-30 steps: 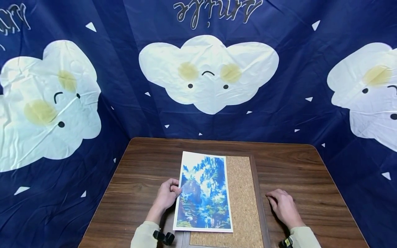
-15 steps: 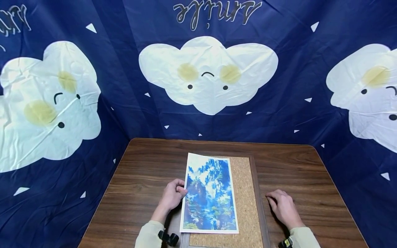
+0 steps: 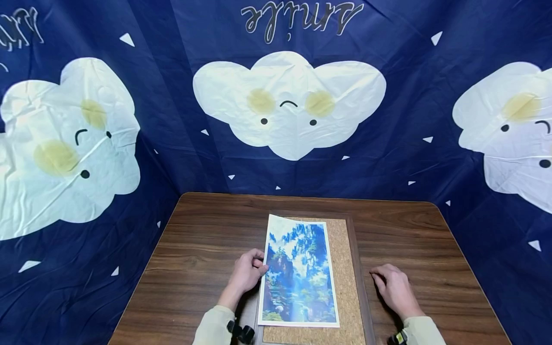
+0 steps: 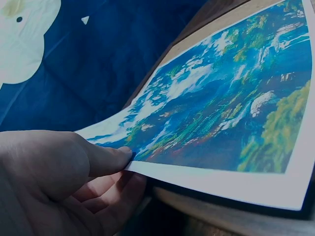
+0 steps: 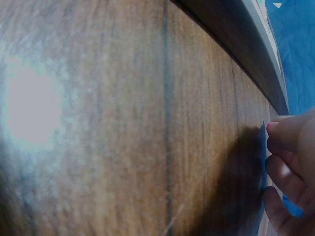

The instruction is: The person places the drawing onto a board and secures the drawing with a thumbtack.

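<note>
My left hand [image 3: 247, 274] pinches the left edge of a printed landscape picture [image 3: 299, 275] with a white border. In the left wrist view the thumb [image 4: 110, 160] lies on top of the sheet and the fingers are under it. The sheet is bent near that grip and hangs over a cork board [image 3: 348, 287] with a dark wooden frame [image 3: 365, 306], covering much of it. My right hand [image 3: 394, 290] rests on the table to the right of the frame, its fingers loosely curled and holding nothing.
The brown wood-grain table [image 3: 414, 239] carries the board near its middle. A dark blue curtain [image 3: 276, 172] with white clouds rises behind the table and along both sides.
My left hand has moved to the right with the picture, so the sheet covers more of the cork board. My right hand has stayed in place.
</note>
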Motion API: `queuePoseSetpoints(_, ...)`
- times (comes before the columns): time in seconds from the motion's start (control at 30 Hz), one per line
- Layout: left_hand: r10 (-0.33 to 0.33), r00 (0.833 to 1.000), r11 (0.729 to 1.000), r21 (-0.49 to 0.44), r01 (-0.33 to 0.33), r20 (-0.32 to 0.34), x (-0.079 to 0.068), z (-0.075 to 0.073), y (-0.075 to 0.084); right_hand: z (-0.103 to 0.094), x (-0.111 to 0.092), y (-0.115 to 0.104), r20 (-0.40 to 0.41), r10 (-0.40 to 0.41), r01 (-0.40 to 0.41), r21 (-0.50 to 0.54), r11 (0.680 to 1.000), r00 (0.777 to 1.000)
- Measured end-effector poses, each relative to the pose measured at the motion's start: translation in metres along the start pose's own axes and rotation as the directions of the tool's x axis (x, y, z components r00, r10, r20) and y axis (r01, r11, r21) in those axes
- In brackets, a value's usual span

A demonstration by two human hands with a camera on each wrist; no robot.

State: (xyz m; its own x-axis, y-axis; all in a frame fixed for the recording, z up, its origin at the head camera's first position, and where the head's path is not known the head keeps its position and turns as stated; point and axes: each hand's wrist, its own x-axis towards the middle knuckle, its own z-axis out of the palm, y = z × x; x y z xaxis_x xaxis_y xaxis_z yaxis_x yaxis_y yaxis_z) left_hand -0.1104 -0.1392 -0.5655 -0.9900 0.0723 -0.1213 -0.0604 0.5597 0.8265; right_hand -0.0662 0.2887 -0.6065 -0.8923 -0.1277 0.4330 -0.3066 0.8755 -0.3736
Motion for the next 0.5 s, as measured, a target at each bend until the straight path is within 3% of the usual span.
queuePoseSetpoints(0.17,0.035,0.999,0.999,0.042,-0.035,0.001,0.000,0.005,0.006,0.000,0.001,0.001,-0.032,-0.009,0.009,0.006,1.000,0.999)
queuePoseSetpoints(0.5,0.028,1.000,0.996,0.089,-0.028,0.002,0.000,0.015,0.014,0.000,-0.001,0.004,-0.043,0.006,-0.005,0.010,1.000,0.999)
